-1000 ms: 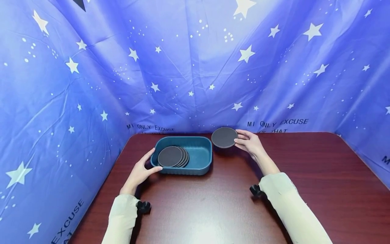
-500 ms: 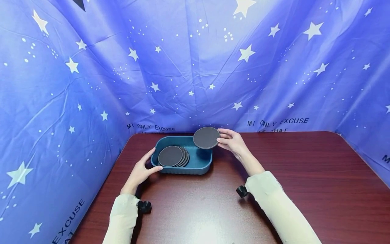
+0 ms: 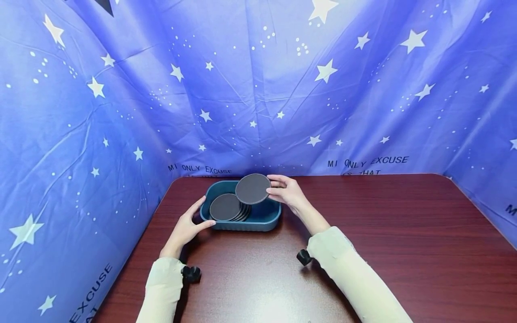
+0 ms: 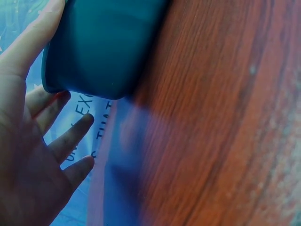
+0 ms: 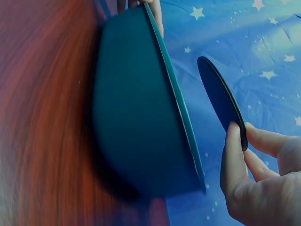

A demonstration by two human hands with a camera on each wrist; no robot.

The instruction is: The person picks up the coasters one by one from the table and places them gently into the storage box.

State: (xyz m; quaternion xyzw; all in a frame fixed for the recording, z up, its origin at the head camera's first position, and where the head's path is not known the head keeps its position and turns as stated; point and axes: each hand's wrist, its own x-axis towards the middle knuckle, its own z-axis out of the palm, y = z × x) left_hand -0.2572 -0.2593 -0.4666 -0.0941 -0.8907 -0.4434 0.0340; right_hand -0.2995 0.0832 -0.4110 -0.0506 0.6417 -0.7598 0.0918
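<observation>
Over the teal plastic bin point(image 3: 246, 227), my right hand point(image 3: 288, 193) pinches a round dark coaster point(image 3: 253, 188) by its right edge between thumb and fingers. In the right wrist view the coaster point(image 5: 221, 96) is tilted and apart from the bin's rim. Several matching coasters point(image 3: 225, 207) lie overlapped in the bin's left half, partly covered by the held one. My left hand point(image 3: 187, 229) rests at the bin's left end, its thumb on the front rim and a finger at the left side. The left wrist view shows its other fingers point(image 4: 75, 136) spread and off the bin.
The bin stands near the back edge of a reddish-brown wooden table point(image 3: 383, 237). A blue curtain with white stars point(image 3: 258, 89) hangs behind the table and at its sides. A black wrist mount point(image 3: 304, 257) sits below my right sleeve.
My right hand has carried the coaster leftward from beside the bin to above it, beside the stacked coasters. My left hand has stayed at the bin's left end.
</observation>
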